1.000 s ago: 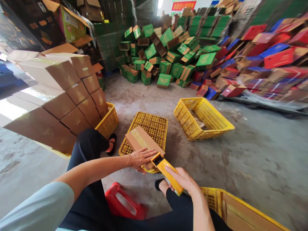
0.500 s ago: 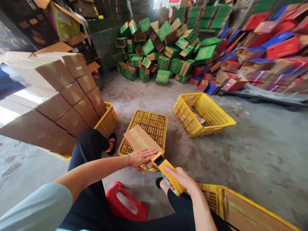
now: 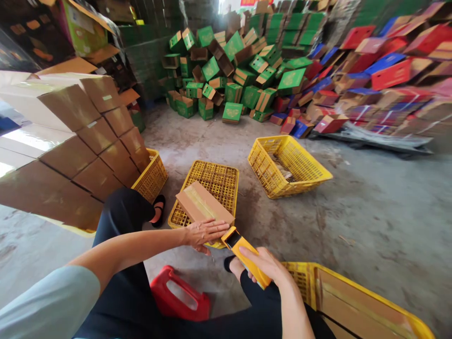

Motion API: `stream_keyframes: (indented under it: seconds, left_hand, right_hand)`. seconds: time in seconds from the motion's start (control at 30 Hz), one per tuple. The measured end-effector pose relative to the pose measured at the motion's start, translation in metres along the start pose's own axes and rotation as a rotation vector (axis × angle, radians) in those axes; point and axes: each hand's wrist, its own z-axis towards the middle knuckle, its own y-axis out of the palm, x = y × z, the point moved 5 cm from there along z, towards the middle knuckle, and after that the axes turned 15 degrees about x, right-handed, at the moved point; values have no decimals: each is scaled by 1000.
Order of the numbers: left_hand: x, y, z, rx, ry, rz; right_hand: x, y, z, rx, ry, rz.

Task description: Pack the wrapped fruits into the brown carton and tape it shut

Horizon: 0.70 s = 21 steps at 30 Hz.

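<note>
Seen from the wearer's seat, with the small brown carton (image 3: 203,200) as the clock's centre: it lies aslant on a yellow grid-topped crate (image 3: 222,176), a strip of clear tape along its top. The lengthwise tape is down as far as visible; whether the near end is sealed, hidden by the hand, cannot be told. The left hand (image 3: 205,233) lies flat at 6 o'clock, fingers extended and gripping nothing, pressing the near end. At 5 o'clock the right hand (image 3: 266,266) is closed round a yellow tape dispenser (image 3: 249,254), its head just beside the carton's near corner. The carton's near end lies close to the crate's edge, leaving little margin there. Knees hem in 8 and 5 o'clock; stacked cartons (image 3: 95,136) stand at 10, an open yellow crate (image 3: 289,165) at 2. Concrete floor (image 3: 367,212) gives the widest room toward 3 o'clock.
</note>
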Motion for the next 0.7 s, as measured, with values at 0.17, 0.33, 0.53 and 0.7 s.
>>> stream_keyframes:
  seconds: [0.17, 0.33, 0.53, 0.7]
  left_hand:
    - [3, 8, 4, 1, 17, -6]
    - [1, 6, 3, -15, 6, -10]
    - [2, 2, 2, -10, -13, -7]
    - [5, 2, 2, 23, -12, -21]
  right_hand:
    - [0, -1, -1, -18, -6, 17]
    - [-8, -5, -16, -36, -6, 39]
    - [4, -12, -29, 19, 25, 47]
    - [14, -10, -18, -11, 28, 6]
